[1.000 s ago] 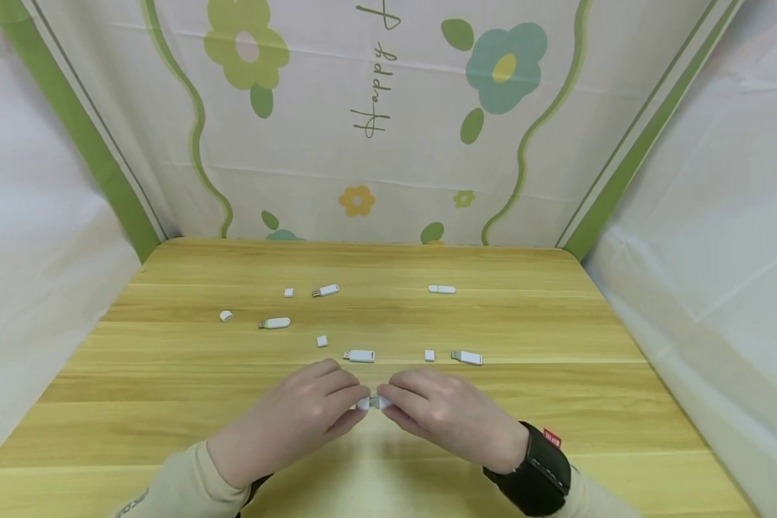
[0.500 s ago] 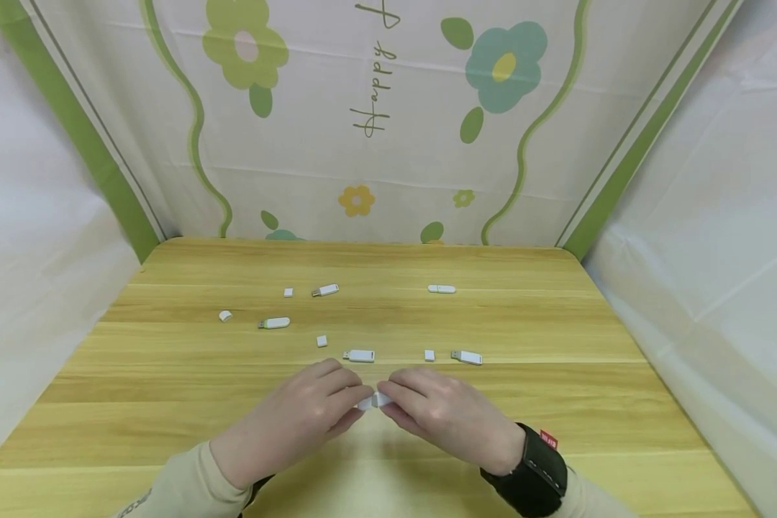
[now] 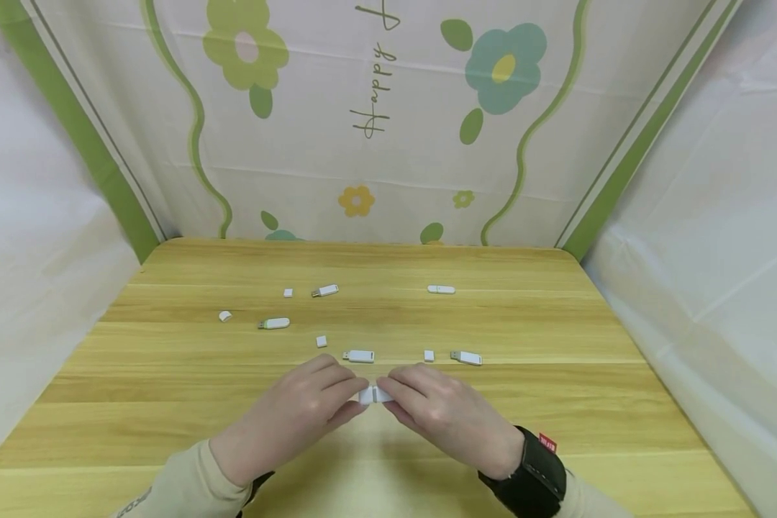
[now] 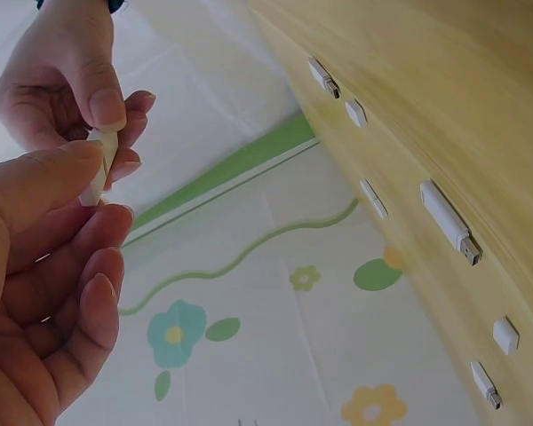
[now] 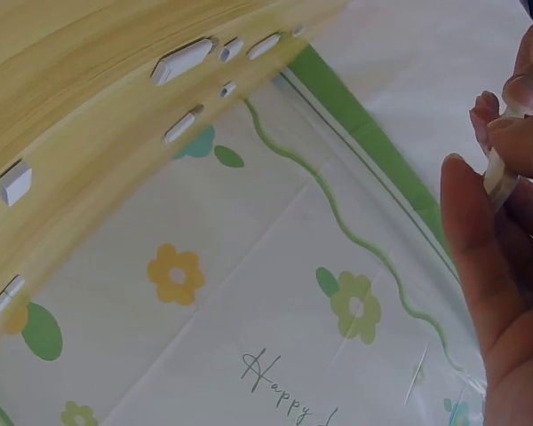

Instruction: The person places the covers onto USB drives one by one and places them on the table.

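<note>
In the head view, my left hand [image 3: 304, 410] and right hand [image 3: 443, 414] meet fingertip to fingertip above the table. Between them is a small white USB stick [image 3: 366, 396], with the left thumb and fingers pinching one end and the right ones the other. A thin grey line crosses it between the hands; which end is the cap I cannot tell. Seen from the left wrist, the USB stick [image 4: 94, 185] slants between both thumbs. Fingers cover much of the stick [image 5: 496, 177] in the right wrist view.
On the wooden table [image 3: 524, 432] lie uncapped USB sticks [image 3: 361, 356], [image 3: 469, 358], [image 3: 276, 324], [image 3: 326, 291] with loose caps [image 3: 321, 342], [image 3: 429, 355], [image 3: 225, 316], [image 3: 288, 293] nearby. One capped stick [image 3: 442, 289] lies farther back. A flowered curtain [image 3: 414, 165] hangs behind.
A grey metal plug showed between the hands a second ago; now the two white parts are close together with only a thin line between them. Both hands have shifted very slightly.
</note>
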### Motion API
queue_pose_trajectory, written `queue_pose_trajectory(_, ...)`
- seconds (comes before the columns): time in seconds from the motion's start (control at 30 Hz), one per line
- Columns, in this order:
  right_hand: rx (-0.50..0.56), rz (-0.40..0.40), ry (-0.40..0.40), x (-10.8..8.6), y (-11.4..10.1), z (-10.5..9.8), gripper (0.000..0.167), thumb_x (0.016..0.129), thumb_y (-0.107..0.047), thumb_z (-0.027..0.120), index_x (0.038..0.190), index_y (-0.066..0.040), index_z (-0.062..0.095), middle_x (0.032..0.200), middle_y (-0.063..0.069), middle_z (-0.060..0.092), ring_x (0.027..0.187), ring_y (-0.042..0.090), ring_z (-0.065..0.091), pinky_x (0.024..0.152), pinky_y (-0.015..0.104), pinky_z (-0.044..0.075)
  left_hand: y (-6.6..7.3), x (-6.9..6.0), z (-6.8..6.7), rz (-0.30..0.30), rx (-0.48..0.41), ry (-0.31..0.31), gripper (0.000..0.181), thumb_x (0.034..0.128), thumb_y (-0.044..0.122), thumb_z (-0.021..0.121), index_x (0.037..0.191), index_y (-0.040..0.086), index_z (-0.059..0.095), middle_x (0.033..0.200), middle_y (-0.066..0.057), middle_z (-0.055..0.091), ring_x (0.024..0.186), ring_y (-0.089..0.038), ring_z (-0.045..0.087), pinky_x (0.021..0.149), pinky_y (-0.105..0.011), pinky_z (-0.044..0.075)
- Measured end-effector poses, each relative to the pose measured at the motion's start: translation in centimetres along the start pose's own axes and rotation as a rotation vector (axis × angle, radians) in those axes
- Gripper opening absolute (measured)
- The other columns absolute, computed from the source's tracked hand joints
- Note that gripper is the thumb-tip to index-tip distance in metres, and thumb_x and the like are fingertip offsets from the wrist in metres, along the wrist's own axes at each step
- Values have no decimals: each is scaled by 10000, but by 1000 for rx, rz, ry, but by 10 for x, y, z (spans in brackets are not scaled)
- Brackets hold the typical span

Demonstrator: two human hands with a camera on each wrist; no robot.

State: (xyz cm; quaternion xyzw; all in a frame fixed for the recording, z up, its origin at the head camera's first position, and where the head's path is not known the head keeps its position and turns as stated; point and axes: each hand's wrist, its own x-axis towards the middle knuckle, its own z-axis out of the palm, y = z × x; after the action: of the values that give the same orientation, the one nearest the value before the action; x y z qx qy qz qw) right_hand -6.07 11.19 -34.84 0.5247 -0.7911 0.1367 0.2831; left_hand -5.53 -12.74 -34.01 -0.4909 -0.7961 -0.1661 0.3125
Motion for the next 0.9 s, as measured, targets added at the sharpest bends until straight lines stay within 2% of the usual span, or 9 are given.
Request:
queue_pose_trajectory(0.2,-17,25,-9,0,-2,-2,202,928,-118,704,1102,-17,690,1010,19,633,899,123,626,817,175,525,1,3,-1,-2,6,-7,282,733,99,862,966,47,711,896,20,668,790,-125,573,696,-151,495)
queue_pose_trajectory(0.33,-27,23,-11,1,-2,-3,223,899,-110,736,1097,-17,693,1002,15,635,898,124,628,818,179,527,2,5,0,3,4,-8,235,769,109,840,952,49,705,884,22,658,785,-123,570,692,-149,494)
queue_pose_trajectory(0.5,-48,3,5,2,-2,-2,298,835,-91,798,1103,-12,692,998,14,641,895,125,636,816,187,531,1,4,2,14,4,0,115,898,147,734,932,42,699,869,17,646,778,-129,573,689,-156,499)
queue_pose_trajectory(0.57,-48,1,7,3,-2,-1,327,814,-88,816,1107,-11,691,1001,14,643,897,127,638,818,188,532,1,4,2,15,1,0,137,957,170,666,931,40,700,869,15,645,778,-129,571,688,-157,498)
queue_pose_trajectory(0.67,-48,1,4,3,-2,-1,353,796,-89,831,1111,-12,691,1008,17,644,903,130,640,824,190,531,0,4,2,22,0,-2,178,991,178,615,927,34,699,867,12,642,776,-130,566,687,-164,497)
queue_pose_trajectory(0.83,-55,-12,1,4,-3,0,374,774,-88,846,1106,-8,693,1006,20,645,896,131,640,825,191,530,-1,4,1,39,0,-3,116,898,134,716,923,22,698,864,4,643,775,-133,567,690,-168,500)
queue_pose_trajectory(0.9,-55,-15,0,5,-3,1,376,771,-83,846,1105,-5,693,1006,22,645,895,130,641,824,188,530,-1,4,2,48,2,2,117,893,129,722,924,19,697,866,0,646,778,-134,571,697,-165,502)
